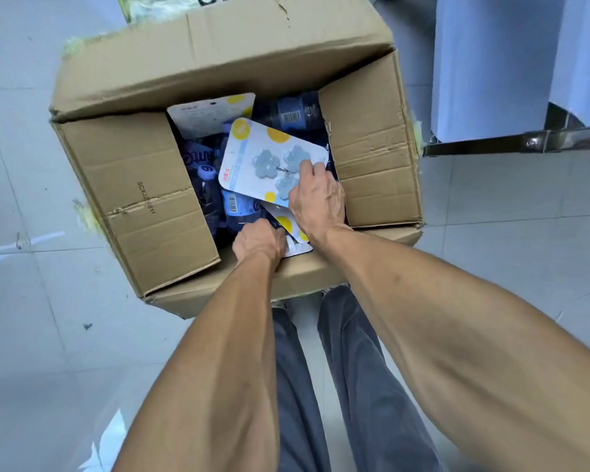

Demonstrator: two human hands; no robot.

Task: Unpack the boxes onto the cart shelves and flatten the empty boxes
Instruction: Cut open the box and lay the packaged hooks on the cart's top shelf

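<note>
An open cardboard box (143, 185) stands on the floor in front of me, its flaps folded outward. Inside lie white blister cards with yellow dots and dark blue bottles (286, 114). My right hand (315, 202) grips the near right corner of the top card (252, 155), which carries three grey flower-shaped hooks. My left hand (259, 241) reaches into the box's near edge with its fingers curled round another card (295, 245) lying lower down. A third card (208, 114) leans at the far side of the box.
A metal cart frame (525, 141) with a white-blue panel (491, 63) stands at the right rear. A second cardboard box (184, 5) shows behind the first. Pale glossy floor tiles surround the box. My grey trouser legs (355, 386) are below.
</note>
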